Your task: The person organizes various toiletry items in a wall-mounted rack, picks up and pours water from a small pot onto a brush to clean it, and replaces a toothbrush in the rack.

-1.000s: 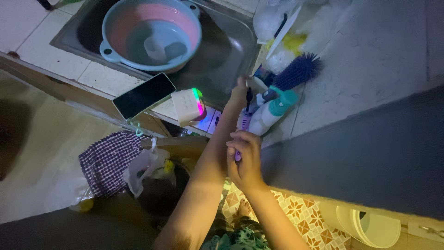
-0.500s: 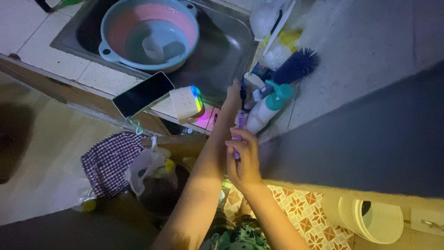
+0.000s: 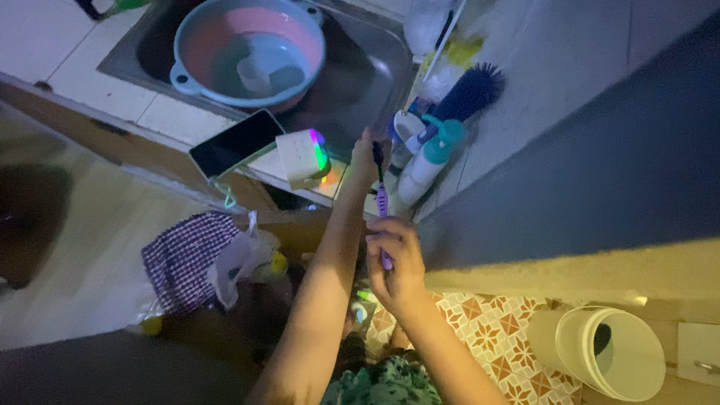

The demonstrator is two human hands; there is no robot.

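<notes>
- Toothbrush [image 3: 382,196], purple-handled with a dark head end, runs between the two hands just in front of the counter edge; its lower end is buried in the right fist, and the bristles are too dim to make out.
- Right hand [image 3: 395,259] is curled tight around the bottom of the handle, knuckles toward the camera, fingertips hidden.
- Left hand [image 3: 367,154] reaches up to the sink edge at the top of the toothbrush; the fingers are lost in shadow, so I cannot tell whether it grips the brush or only touches it.
- Just beside that hand stands a white bottle [image 3: 421,166] with a teal pump top, leaning against a dark blue bristled bottle brush [image 3: 471,91]; a small white cap-like piece near them is unclear.
- Left of the hand sits a small white box [image 3: 301,155] glowing pink and green on one side, and next to it a phone [image 3: 236,142] with a dark screen overhangs the counter edge.
- Steel sink [image 3: 367,71] holds a blue and pink basin [image 3: 247,51] with two pale shapes inside, hard to name.
- Below the counter hang a checked cloth [image 3: 186,256] and a pale plastic bag [image 3: 238,262]; the space beneath is nearly black.
- White bucket [image 3: 611,352] lies at the lower right, cut off by the frame edge, on patterned floor tiles [image 3: 495,337].
</notes>
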